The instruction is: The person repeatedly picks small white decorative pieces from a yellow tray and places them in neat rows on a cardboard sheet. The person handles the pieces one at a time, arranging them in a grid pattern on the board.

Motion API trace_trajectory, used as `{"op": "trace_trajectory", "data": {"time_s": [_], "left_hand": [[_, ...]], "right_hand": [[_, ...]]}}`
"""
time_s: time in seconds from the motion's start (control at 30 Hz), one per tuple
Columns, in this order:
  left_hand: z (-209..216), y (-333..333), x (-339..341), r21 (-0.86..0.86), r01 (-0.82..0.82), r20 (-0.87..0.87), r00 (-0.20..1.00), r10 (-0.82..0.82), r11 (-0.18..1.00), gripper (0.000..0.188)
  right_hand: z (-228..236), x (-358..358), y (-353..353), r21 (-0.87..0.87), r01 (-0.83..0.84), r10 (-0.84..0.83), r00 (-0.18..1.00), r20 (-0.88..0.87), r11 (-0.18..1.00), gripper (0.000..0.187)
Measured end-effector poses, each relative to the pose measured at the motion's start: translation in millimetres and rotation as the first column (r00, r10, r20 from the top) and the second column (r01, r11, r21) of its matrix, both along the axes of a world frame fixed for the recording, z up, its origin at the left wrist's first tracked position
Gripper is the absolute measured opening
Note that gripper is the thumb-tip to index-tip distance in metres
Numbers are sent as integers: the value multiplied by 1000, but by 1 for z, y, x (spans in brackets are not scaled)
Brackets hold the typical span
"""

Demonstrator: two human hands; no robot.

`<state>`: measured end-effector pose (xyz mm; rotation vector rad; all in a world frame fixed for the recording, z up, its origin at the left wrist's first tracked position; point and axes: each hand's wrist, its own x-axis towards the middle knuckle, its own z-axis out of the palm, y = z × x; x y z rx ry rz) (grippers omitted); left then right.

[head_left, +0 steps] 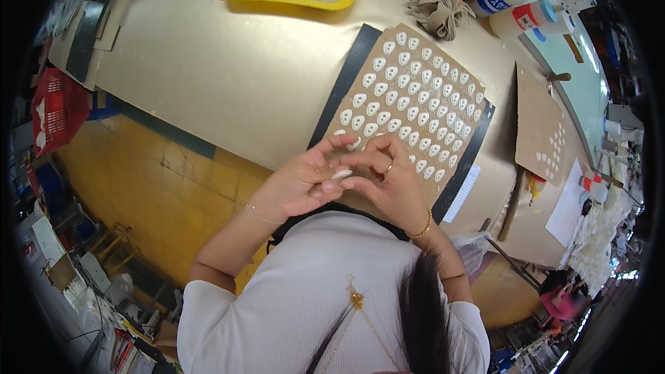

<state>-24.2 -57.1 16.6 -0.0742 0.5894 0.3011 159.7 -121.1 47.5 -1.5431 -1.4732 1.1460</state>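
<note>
In front of my chest, my left hand [305, 181] pinches a small white rounded piece [341, 174] between thumb and fingers. From the other side, the curled thumb and forefinger of my right hand [395, 179] come in against the same piece, so both hands meet on it. Just beyond my fingers lies a brown cardboard sheet [383, 100], tilted on the table, with rows of white teardrop-shaped pieces that have dark holes. My hands cover its near corner and some of its pieces.
A dark board [344, 90] lies under the sheet. At the far edge stands a yellow tray [291, 5] of loose white pieces. Grey-beige strips [443, 10] and plastic bottles [516, 21] are at the back right; another cardboard sheet [535, 121] lies right. A red basket [66, 111] stands left.
</note>
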Motion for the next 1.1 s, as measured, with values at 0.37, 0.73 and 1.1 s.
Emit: {"op": "trace_trajectory", "data": {"time_s": [0.37, 0.73, 1.1], "left_hand": [[8, 149, 27, 866, 499, -432, 727, 534, 22, 22], [-26, 303, 114, 146, 944, -602, 323, 730, -297, 22], [-67, 307, 140, 32, 953, -556, 268, 787, -302, 24]], "right_hand": [[-10, 25, -19, -165, 254, -263, 964, -40, 953, 8], [-33, 30, -42, -287, 248, -312, 928, -204, 925, 12], [-43, 40, -43, -314, 179, -257, 939, -228, 932, 13]]}}
